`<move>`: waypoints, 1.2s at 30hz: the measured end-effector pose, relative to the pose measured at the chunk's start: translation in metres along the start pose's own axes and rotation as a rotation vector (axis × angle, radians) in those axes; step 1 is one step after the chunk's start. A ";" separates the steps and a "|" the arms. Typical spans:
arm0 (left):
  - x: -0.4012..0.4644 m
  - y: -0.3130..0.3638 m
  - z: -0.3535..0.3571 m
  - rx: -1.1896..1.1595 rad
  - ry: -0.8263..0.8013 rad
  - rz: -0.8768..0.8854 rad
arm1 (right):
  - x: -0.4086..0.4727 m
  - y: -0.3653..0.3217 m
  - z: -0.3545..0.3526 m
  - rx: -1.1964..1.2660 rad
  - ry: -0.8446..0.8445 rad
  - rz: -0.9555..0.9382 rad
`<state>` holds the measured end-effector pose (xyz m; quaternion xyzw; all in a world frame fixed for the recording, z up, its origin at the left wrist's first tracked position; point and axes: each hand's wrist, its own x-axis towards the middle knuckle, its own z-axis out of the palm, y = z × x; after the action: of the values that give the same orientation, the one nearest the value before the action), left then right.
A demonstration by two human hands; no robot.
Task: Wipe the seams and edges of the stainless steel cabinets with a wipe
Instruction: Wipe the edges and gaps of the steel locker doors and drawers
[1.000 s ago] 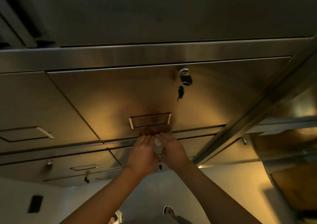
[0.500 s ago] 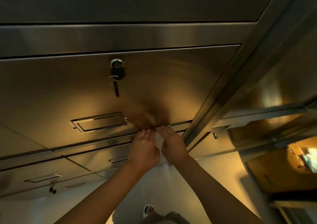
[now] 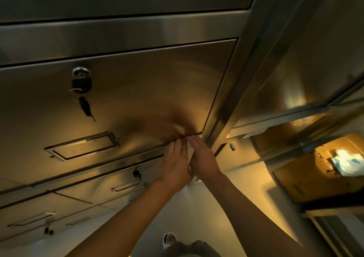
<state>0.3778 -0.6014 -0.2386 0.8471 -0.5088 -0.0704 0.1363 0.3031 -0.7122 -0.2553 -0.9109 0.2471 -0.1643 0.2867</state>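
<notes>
A stainless steel cabinet door (image 3: 137,91) fills the middle of the head view. Both hands press side by side on the horizontal seam (image 3: 141,148) under that door, at its lower right corner beside a vertical steel post (image 3: 234,99). My left hand (image 3: 174,164) and my right hand (image 3: 202,158) lie with fingers extended onto the seam. A white wipe (image 3: 190,148) shows as a thin strip between the two hands; most of it is hidden beneath them.
A black padlock with hanging keys (image 3: 81,83) sits on the door above a recessed handle (image 3: 82,145). Lower drawers (image 3: 98,191) carry small locks. A cardboard box (image 3: 319,174) holding white wipes (image 3: 346,161) stands at the right. Pale floor lies below.
Both hands have slid together to the right along the seam, from under the recessed handle to the door's lower right corner by the post. The view panned right with them.
</notes>
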 end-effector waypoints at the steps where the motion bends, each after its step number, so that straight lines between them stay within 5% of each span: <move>1: -0.001 -0.004 0.001 -0.033 0.008 0.007 | -0.001 -0.003 0.001 0.015 -0.006 0.025; 14: -0.027 -0.029 0.003 -0.189 0.050 0.090 | 0.007 -0.029 0.005 0.180 0.380 -0.015; 21: -0.049 -0.047 -0.019 -0.253 0.101 0.096 | -0.019 -0.046 0.025 0.149 0.425 0.005; 28: -0.065 -0.061 -0.027 -0.353 0.033 0.147 | -0.057 -0.075 0.029 0.461 0.430 0.236; 36: -0.059 -0.060 -0.030 -0.428 0.184 0.251 | -0.075 -0.089 0.018 0.693 0.496 0.243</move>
<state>0.4083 -0.5174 -0.2290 0.7322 -0.5689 -0.0815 0.3656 0.2806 -0.5997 -0.2270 -0.6583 0.3443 -0.4162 0.5242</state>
